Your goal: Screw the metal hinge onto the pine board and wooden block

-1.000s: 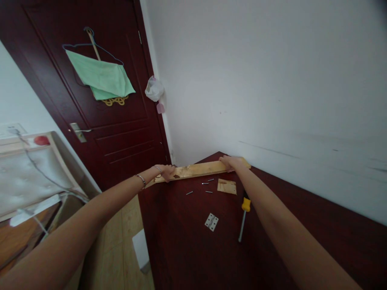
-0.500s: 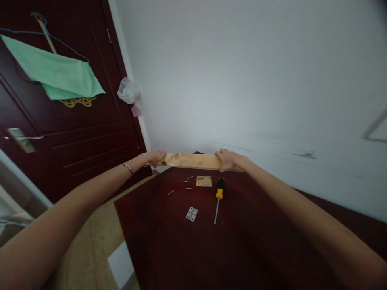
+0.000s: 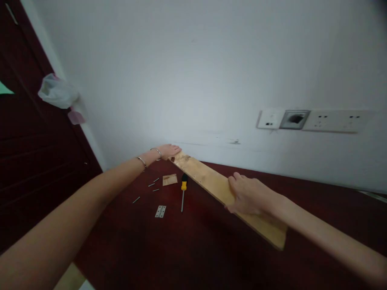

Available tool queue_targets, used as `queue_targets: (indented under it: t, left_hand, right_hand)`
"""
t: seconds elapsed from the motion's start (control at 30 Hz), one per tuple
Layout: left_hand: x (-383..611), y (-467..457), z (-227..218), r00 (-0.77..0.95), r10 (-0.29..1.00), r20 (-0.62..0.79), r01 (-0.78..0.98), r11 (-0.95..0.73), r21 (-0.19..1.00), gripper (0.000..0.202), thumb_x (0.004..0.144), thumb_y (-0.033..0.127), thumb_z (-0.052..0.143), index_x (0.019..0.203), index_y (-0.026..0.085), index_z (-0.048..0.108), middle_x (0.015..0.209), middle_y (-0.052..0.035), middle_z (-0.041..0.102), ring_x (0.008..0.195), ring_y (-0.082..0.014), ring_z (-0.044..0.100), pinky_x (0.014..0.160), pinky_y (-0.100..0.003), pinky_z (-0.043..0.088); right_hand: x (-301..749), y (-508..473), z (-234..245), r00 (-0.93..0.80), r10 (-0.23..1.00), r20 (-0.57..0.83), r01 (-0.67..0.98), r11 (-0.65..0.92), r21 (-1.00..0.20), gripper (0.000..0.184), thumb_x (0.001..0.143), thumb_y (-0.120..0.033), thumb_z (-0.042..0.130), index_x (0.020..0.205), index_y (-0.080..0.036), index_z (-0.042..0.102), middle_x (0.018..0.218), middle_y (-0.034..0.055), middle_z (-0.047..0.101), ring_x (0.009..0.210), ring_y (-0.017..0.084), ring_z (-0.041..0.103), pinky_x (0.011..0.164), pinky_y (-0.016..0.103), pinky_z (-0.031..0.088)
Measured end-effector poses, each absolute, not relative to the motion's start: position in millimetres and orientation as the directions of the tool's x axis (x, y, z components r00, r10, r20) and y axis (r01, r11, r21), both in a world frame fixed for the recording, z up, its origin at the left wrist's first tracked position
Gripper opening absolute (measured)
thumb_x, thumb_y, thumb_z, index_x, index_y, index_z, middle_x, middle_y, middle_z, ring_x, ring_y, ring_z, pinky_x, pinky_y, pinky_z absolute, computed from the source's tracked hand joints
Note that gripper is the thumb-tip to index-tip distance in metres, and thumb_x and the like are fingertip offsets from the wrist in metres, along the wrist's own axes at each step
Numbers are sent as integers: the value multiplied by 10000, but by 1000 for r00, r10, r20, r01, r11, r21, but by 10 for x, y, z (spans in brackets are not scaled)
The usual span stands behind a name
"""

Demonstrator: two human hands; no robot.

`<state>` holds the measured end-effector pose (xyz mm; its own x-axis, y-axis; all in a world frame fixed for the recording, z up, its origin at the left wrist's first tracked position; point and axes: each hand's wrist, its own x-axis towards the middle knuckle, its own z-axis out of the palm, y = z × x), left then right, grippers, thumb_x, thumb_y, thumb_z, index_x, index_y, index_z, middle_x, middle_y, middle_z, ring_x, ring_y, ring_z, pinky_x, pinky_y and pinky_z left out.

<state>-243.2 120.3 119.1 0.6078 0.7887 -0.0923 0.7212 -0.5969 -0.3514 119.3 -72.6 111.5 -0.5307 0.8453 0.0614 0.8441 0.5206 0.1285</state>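
A long pale wooden plank [image 3: 208, 181] runs slantwise above the dark red table [image 3: 187, 249], from the far wall toward the near right. My left hand [image 3: 167, 151] holds its far end, fingers closed over it. My right hand [image 3: 249, 195] grips the plank near its middle, fingers wrapped round the edge. To the left of the plank lie a yellow-handled screwdriver [image 3: 183, 193], a small wooden block [image 3: 169, 179], a metal hinge [image 3: 160, 211] and several loose screws [image 3: 152, 185].
A white wall stands behind the table, with a row of sockets [image 3: 314, 120] at the right. A dark red door [image 3: 33, 161] is at the left, with a plastic bag [image 3: 57, 92] hanging beside its frame.
The plank has swung from lying along the far table edge to a slant, its right end pulled toward me. My right hand came nearer with it. The view turned right, away from the door.
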Motion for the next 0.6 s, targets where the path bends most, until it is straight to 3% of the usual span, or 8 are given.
queue_targets:
  t: [0.2,0.4,0.6]
  left_hand:
    - [-1184,1461,1081,818,557,-143,450,-775,-443,610,661,62,645,1221,154,422,1275,-147,523,1155,-247,487,988,-335,322]
    - [-188,1566,845,957,259,-128,154,-833,-532,462,709,56,657,1126,148,480,1133,-143,598,1018,-228,556,888,-326,371]
    - [502,1447,514,981,159,-108,78,-845,-529,208,848,57,524,1009,188,544,1009,-89,647,925,-168,573,834,-288,376]
  right_hand:
    - [1533,-1489,1042,-188,982,8,982,188,34,461,687,-477,640,966,-115,588,1008,168,571,911,349,609,700,447,497]
    - [1664,-1981,739,87,995,44,993,-83,-83,382,692,-492,627,887,-168,572,958,145,575,894,353,612,677,475,515]
    - [1578,-2233,365,263,965,3,950,-258,-174,365,717,-469,602,918,-169,546,969,149,586,894,345,641,674,457,538]
